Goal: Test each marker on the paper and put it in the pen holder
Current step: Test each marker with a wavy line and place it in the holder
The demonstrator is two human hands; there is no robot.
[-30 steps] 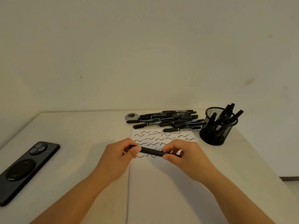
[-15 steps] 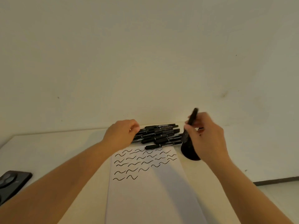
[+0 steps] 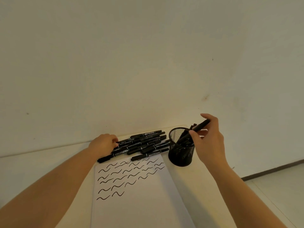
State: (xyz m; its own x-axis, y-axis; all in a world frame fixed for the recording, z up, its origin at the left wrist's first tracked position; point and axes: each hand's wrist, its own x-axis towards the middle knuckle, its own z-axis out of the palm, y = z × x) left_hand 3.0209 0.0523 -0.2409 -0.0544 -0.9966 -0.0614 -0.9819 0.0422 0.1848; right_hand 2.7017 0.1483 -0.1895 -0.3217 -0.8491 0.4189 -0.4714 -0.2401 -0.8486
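Observation:
My right hand (image 3: 209, 139) grips a black marker (image 3: 199, 126), tilted with its lower end inside the black mesh pen holder (image 3: 179, 155), which holds several other markers. My left hand (image 3: 103, 143) rests on the left end of a pile of black markers (image 3: 143, 143) lying at the table's far edge, fingers curled on one marker (image 3: 125, 142). The white paper (image 3: 139, 195) lies in front of the pile, its upper part covered with several rows of black wavy test lines.
The cream table (image 3: 194, 181) ends against a plain wall behind the pile. Its right edge runs just past the pen holder, with floor (image 3: 279, 186) and a dark skirting strip beyond.
The view has swung up and right, and the phone has left the frame. My right hand carried the marker from over the paper to the pen holder; my left hand reached to the pile.

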